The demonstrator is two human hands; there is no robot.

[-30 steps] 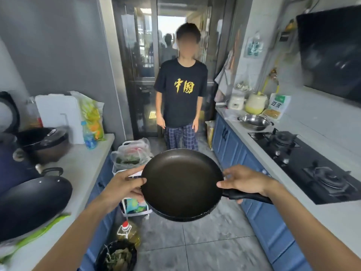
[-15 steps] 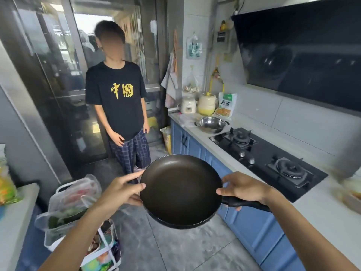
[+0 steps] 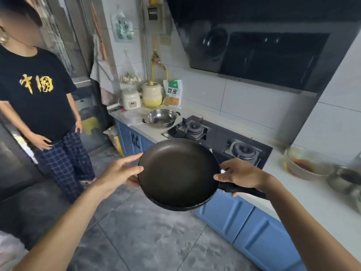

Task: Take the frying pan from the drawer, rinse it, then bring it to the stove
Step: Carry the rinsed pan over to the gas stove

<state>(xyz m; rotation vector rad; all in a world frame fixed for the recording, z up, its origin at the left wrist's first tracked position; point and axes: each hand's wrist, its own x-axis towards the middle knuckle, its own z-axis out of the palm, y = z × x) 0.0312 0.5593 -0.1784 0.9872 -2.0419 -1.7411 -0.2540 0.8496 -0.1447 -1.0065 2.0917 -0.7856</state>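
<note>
In a narrow kitchen, beside the blue cabinets (image 3: 259, 227), a person carries a black frying pan (image 3: 178, 173) in both bare hands toward the gas stove (image 3: 216, 137). The right hand (image 3: 241, 176) is closed around the pan's dark handle close to the bowl, thumb lying along the rim. The left hand (image 3: 121, 170) cradles the opposite rim, thumb on top and fingers beneath, steadying rather than bearing the load. The pan hangs in the air over the floor, roughly level, its far edge overlapping the stove's front corner in this view; it touches nothing but the hands.

Two burners wait on the black hob: the near burner (image 3: 243, 150) sits just beyond the right hand, the far burner (image 3: 194, 128) beside a steel pot (image 3: 161, 118) on the counter. A bystander in a black T-shirt (image 3: 37, 90) stands clear, across the aisle.

The step in hand appears to be the last one, the delivery. It would go best with the pan kept flat, lifted over the counter edge and lowered squarely onto the near burner's grate, handle turned away from the aisle and from the bowl of dark sauce (image 3: 304, 165) to the right. The left hand should let go only once the base is seated. Whether the pan is wet cannot be told.
</note>
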